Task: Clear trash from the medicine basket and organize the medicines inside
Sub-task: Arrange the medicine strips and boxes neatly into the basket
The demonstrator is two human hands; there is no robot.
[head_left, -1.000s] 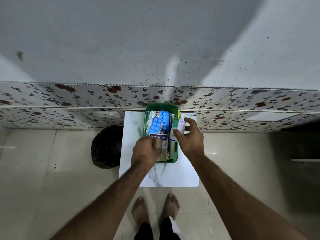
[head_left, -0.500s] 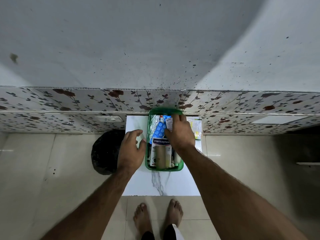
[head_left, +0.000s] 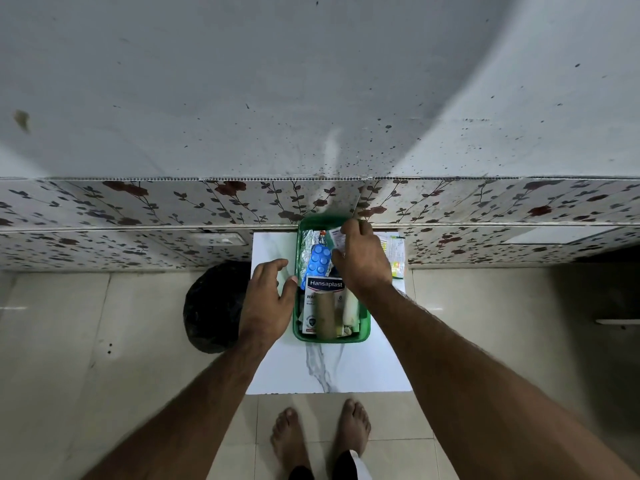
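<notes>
A green medicine basket [head_left: 365, 329] stands on a small white marble-topped table [head_left: 332, 368] against the wall. Inside lie a blue blister pack [head_left: 319, 263], a foil strip [head_left: 307, 241], a Hansaplast box [head_left: 323, 289], a brown cardboard roll [head_left: 325, 315] and a pale tube [head_left: 349, 311]. My right hand [head_left: 362, 263] reaches into the basket's far right part, fingers closed on a small white packet [head_left: 336, 240]. My left hand [head_left: 268, 299] rests open against the basket's left outer wall, thumb at the rim.
A black trash bag [head_left: 211, 306] sits on the tiled floor left of the table. A green-and-white sachet [head_left: 396, 254] lies on the table right of the basket. The flowered wall panel is right behind. My bare feet stand below the table's front edge.
My left hand left the Hansaplast box and brown roll and moved to the basket's left side. My right hand carried the white packet from the right rim into the basket's far end.
</notes>
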